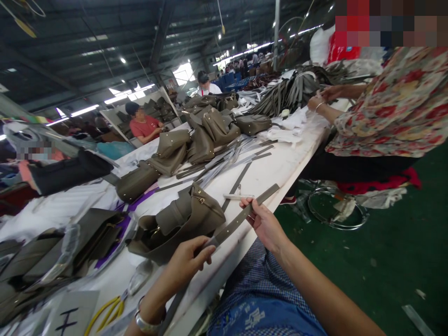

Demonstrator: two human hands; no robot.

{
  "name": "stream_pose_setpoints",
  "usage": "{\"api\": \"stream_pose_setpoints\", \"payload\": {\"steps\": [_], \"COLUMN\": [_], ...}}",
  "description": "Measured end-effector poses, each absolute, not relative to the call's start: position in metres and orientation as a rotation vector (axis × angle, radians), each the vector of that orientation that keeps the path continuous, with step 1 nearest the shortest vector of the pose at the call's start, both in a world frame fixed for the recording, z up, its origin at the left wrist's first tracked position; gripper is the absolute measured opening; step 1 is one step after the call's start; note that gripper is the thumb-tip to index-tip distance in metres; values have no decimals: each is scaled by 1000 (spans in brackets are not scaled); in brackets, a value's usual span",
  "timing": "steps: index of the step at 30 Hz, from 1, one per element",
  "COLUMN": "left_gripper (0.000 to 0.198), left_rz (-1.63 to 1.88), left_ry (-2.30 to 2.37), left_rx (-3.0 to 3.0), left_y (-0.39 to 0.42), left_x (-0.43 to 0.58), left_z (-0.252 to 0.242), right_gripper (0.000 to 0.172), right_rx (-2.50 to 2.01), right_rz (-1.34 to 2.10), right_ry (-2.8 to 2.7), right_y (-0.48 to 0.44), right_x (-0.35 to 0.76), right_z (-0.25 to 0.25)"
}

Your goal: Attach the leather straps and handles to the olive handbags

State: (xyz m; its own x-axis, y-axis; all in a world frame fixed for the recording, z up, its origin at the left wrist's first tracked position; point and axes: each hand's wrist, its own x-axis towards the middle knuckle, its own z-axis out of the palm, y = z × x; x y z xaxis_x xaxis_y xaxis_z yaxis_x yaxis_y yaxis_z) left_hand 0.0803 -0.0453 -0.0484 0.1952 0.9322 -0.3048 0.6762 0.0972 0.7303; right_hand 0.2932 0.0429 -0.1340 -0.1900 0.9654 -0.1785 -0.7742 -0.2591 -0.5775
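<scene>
While the left hand (pixel 186 262) pinches the lower end of a strap (pixel 231 228), the right hand (pixel 263 223) pinches it farther up, short of its other end. The strap slants above the near edge of the desk (pixel 285 161), just beside an open bag (pixel 206 215); a yellow-handled tool (pixel 107 313) lies left of the left wrist.

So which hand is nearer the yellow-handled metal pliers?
Left: the left hand is beyond the pliers, to their right; the right hand is farther away in the same direction.
</scene>
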Motion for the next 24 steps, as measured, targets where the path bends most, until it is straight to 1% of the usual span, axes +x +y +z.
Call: {"api": "stream_pose_setpoints", "payload": {"steps": [4, 7, 9, 12, 14, 16, 18, 21, 24], "left_gripper": [40, 43, 41, 30, 34, 39, 42, 44, 45], "left_rz": [352, 311, 338, 481, 585, 620, 631, 644, 637], "left_ry": [1402, 1394, 1549, 1929, 2035, 1963, 1848, 1754, 1718], "left_rx": [1519, 1498, 1715, 2256, 2582, 2839, 2984, 3003, 2979], "left_y": [-41, -39, -38, -38, -41, -43, -45, -48, -49], "left_x": [95, 96, 92, 82, 74, 66, 59, 50, 45], "left_z": [-50, -54, -56, -60, -60, -61, -61, -63, -66], "right_gripper": [26, 28, 26, 20, 14, 11, 17, 25, 24], "right_rx": [-711, -745, -694, -570, -507, -478, -480, -525, -556], "right_rz": [1720, 1661, 1640, 1667, 1699, 1733, 1750, 1730, 1715], "right_ry": [-494, -604, -647, -588, -499, -448, -459, -554, -659], "right_y": [36, 34, 34, 35, 34, 32, 29, 25, 24], "right_x": [293, 301, 309, 320, 325, 327, 329, 329, 329], "right_z": [-136, -136, -135, -133, -131, -131, -132, -137, -142]}}
